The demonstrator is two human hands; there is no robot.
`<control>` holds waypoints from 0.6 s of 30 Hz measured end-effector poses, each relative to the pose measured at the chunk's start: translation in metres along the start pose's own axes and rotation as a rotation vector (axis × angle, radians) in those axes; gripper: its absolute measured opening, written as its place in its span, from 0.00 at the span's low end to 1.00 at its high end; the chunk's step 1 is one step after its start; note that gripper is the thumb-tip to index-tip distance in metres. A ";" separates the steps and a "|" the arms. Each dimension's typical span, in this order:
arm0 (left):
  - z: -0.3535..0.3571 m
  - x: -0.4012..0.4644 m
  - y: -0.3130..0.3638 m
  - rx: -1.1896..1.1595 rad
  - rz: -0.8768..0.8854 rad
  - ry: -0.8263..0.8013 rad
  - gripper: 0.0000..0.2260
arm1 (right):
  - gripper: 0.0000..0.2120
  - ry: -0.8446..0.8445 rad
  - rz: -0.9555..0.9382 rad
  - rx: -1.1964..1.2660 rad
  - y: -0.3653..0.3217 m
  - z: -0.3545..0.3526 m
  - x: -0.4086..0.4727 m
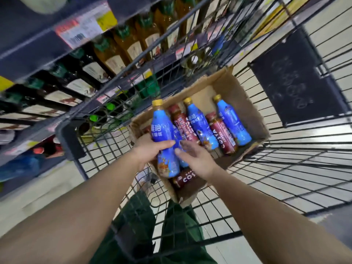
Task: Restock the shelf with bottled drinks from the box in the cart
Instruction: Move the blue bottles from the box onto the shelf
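An open cardboard box (245, 111) lies in a wire cart (297, 168). Inside it lie blue bottles with yellow caps (200, 124) and dark red Costa coffee bottles (222, 134). My left hand (150, 149) grips a blue bottle (162, 130) around its middle, over the box's near left corner. My right hand (194, 159) reaches in beside it, fingers loosely spread and touching a second blue bottle partly hidden behind the first. The shelf (38, 60) stands to the left of the cart.
The shelf rows hold dark and amber glass bottles (133, 40) with price tags (80, 33) on the edges. A dark panel (293, 80) hangs on the cart's far wall. The tiled floor shows through the wire; my green trousers are below the cart.
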State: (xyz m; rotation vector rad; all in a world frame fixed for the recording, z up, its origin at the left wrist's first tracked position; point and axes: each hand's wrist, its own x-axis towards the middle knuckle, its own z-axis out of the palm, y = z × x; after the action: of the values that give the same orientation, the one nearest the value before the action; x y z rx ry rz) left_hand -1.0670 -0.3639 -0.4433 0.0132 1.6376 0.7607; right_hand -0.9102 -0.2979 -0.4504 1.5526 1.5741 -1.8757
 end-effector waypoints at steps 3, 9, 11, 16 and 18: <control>-0.015 -0.003 -0.001 -0.033 0.012 0.032 0.08 | 0.24 0.132 -0.007 -0.176 0.016 -0.009 0.025; -0.024 0.001 -0.007 -0.053 0.013 0.074 0.15 | 0.30 0.173 0.063 -0.439 0.024 0.023 0.058; -0.025 0.003 -0.011 -0.056 0.017 0.063 0.17 | 0.32 0.239 0.053 -0.545 0.029 0.033 0.064; -0.029 0.001 -0.012 -0.087 0.030 0.038 0.11 | 0.32 0.249 0.065 -0.760 0.031 0.035 0.074; -0.030 -0.003 -0.010 -0.110 0.040 0.031 0.10 | 0.31 0.252 0.117 -0.733 0.025 0.034 0.076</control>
State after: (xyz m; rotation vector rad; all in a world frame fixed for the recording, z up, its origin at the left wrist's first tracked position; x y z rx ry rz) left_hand -1.0890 -0.3870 -0.4453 -0.0439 1.6266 0.8846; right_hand -0.9421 -0.3041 -0.5312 1.5015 1.9173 -0.8850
